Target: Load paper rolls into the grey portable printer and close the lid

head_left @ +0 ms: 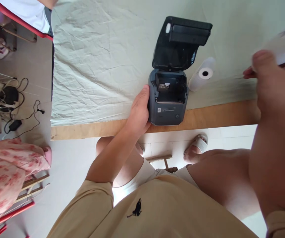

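A dark label printer (168, 114) rests on the cloth near the table's front edge with its lid (182, 43) raised; no roll shows in its compartment. My left hand (140, 110) grips the printer's left side. Right beside the printer lies a small white paper roll (198, 79) with a dark core. At the far right my right hand (271, 71) is beside a larger white roll (278, 48); the frame edge cuts off part of both, and whether the fingers hold the roll is unclear.
A pale green cloth (95, 59) covers the wooden table (87, 130). Another person's arm (48, 2) shows at the top left. Cables (9, 99) and a chair with pink floral fabric (10, 168) are on the left.
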Demonstrator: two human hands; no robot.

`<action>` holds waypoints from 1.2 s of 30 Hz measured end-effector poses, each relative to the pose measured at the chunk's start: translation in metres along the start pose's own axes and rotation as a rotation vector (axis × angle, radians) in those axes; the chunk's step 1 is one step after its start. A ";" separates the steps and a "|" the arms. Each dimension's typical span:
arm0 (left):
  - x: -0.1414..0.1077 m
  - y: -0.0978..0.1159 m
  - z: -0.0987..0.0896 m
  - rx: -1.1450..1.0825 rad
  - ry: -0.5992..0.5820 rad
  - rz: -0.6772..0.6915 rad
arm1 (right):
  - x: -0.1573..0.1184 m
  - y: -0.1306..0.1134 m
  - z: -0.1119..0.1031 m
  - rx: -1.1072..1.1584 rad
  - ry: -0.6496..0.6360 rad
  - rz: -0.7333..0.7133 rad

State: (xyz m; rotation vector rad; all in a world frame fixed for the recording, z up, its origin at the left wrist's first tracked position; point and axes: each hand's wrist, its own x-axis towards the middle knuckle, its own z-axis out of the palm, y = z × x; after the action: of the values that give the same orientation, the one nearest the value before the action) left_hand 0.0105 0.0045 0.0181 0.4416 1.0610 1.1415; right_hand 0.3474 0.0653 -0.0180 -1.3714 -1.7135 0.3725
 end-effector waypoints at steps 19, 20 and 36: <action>0.003 -0.003 -0.006 0.017 -0.002 0.068 | -0.026 -0.088 0.057 -0.279 -0.069 -0.197; 0.003 -0.003 -0.006 0.010 0.007 0.077 | -0.024 -0.085 0.064 -0.269 -0.089 -0.144; 0.000 -0.003 -0.007 -0.003 0.007 0.063 | -0.027 -0.077 0.060 -0.029 -0.175 -0.051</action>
State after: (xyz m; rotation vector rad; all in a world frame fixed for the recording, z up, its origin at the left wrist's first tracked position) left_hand 0.0063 0.0018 0.0125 0.4718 1.0576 1.2009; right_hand 0.2527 0.0310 -0.0105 -1.3461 -1.9001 0.4511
